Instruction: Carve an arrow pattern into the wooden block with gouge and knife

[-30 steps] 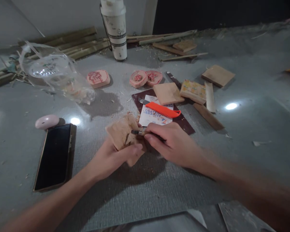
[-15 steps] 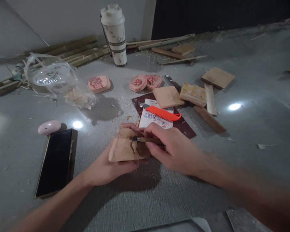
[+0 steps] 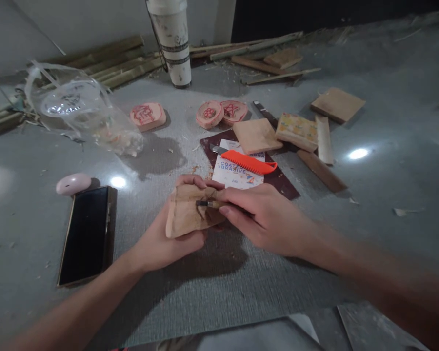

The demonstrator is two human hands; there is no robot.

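Observation:
My left hand is wrapped around a pale wooden block, tilted up above the table, with dark lines cut or drawn on its face. My right hand pinches the handle of a slim carving chisel, which has a metal collar and a dark tip. That tip rests against the block's face, near the dark lines. The right fingers cover part of the block and most of the handle. Just beyond the hands, an orange utility knife with its blade out lies on an abrasive paper sheet.
A phone and a pink earbud case lie at left, below a clear plastic bag. Behind stand a white tumbler and bamboo strips. Red-marked pink blocks and wood pieces lie beyond my hands.
The view has tipped slightly, so the table things sit higher in the picture. The chisel tip has shifted slightly on the block; both hands keep their hold.

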